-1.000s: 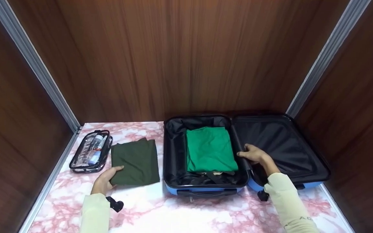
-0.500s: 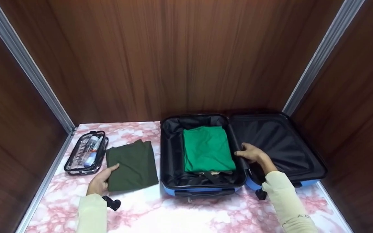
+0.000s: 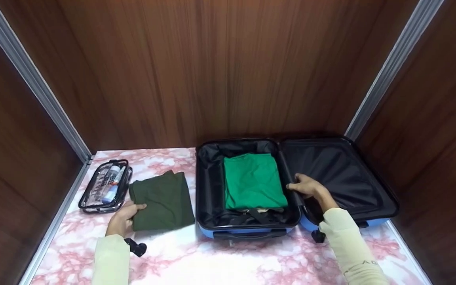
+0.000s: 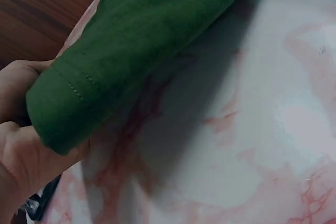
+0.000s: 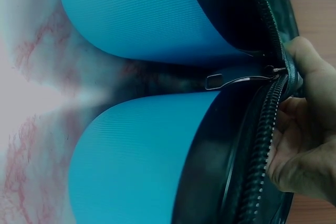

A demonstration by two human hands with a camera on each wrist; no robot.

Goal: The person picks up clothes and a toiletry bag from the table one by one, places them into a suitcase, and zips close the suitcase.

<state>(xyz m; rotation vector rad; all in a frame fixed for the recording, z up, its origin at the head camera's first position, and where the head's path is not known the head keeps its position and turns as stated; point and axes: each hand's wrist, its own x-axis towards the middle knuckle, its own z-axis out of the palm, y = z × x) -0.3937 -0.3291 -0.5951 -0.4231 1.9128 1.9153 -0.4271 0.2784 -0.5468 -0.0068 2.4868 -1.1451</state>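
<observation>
**Dark cloth (image 3: 161,204) in my left hand (image 3: 123,217), just left of the case (image 3: 212,190)**

My left hand grips the dark cloth by its left edge, the one farthest from the case, thumb on top. My right hand (image 3: 307,187) pinches the zipped edge (image 5: 262,177) between the case and its lid (image 3: 342,182).

The left hand is the nearer by far: from it the cloth reaches rightward to beside the case, while from my right hand it lies leftward, across the case. A shadow suggests its near edge is raised; I cannot tell whether all of it is off the table (image 3: 212,269), or whether its near right corner touches the case.

The cloth looks nearly square, so I find no sure long axis; its near edge points at the case, angled slightly away from me, and an uneven peak sticks out on the far side. Inside the case lies a green cloth (image 3: 253,182), longer from front to back. Well left of the case, past the dark cloth, a clear pouch (image 3: 97,190) slants from near left to far right.
</observation>
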